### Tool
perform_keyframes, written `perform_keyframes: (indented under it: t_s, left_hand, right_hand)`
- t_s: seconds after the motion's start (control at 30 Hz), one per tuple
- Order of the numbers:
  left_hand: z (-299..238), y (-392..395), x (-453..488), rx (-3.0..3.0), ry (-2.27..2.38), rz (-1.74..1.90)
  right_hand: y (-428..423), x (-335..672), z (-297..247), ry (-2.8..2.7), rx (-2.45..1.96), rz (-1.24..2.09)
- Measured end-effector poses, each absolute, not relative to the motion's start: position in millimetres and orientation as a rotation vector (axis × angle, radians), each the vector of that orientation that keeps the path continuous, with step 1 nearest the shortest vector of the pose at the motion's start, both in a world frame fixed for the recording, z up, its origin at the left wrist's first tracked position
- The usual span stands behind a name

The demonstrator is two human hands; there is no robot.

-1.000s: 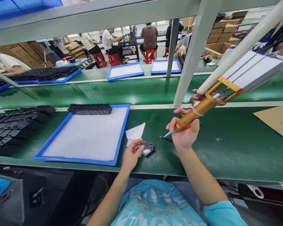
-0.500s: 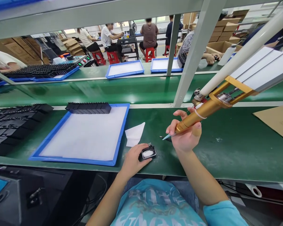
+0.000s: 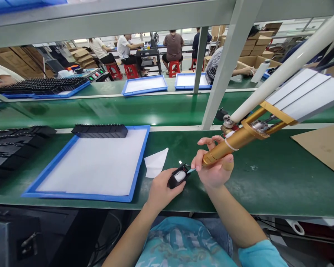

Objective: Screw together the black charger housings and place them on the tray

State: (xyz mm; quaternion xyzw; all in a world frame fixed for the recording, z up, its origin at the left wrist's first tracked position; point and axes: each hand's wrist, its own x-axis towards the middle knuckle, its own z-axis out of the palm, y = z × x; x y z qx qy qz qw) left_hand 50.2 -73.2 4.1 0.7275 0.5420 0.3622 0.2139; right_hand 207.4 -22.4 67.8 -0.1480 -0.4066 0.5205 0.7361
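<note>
My left hand [image 3: 161, 187] grips a small black open box [image 3: 172, 182] with a white piece [image 3: 180, 176] inside, tilted toward the right. In my right hand [image 3: 215, 170] is a gold-coloured dispenser [image 3: 225, 148], held from below with the fingers around its lower end. Its pale blue nozzle tip [image 3: 191, 170] reaches the right rim of the box; whether it touches I cannot tell. A torn piece of white paper [image 3: 156, 162] lies just beyond my left hand.
A blue-rimmed tray [image 3: 139, 163] lined with white holds a row of black boxes [image 3: 100, 131]. More black boxes [image 3: 13, 148] stand at the far left. Brown cardboard [image 3: 323, 148] lies at the right. A slanted metal post [image 3: 225, 63] rises behind the dispenser; co-workers sit beyond.
My left hand has tilted and turned the black box toward the nozzle. The nozzle tip, earlier apart from the box, is now at its rim. The camera view has shifted slightly.
</note>
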Motion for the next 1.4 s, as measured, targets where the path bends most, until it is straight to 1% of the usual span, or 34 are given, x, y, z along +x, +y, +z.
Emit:
perform_keyframes:
  t_s: [0.33, 0.73, 1.07, 1.4]
  left_hand:
    - [4.3, -73.7, 49.8, 2.017, 1.486, 0.99]
    - [-9.6, -65.9, 75.8, 1.678, 1.409, 1.057]
    - [-8.8, -63.7, 101.0, 1.578, 1.301, 1.134]
    - [-8.9, -62.9, 97.1, 1.634, 1.318, 1.144]
  right_hand:
    - [-23.0, 207.4, 68.9, -0.885, -0.332, 1.133]
    - [-23.3, 208.8, 69.2, -0.879, -0.394, 1.133]
    - [-23.2, 207.1, 68.5, -0.878, -0.322, 1.151]
    - [-22.2, 207.5, 68.4, -0.908, -0.37, 1.138]
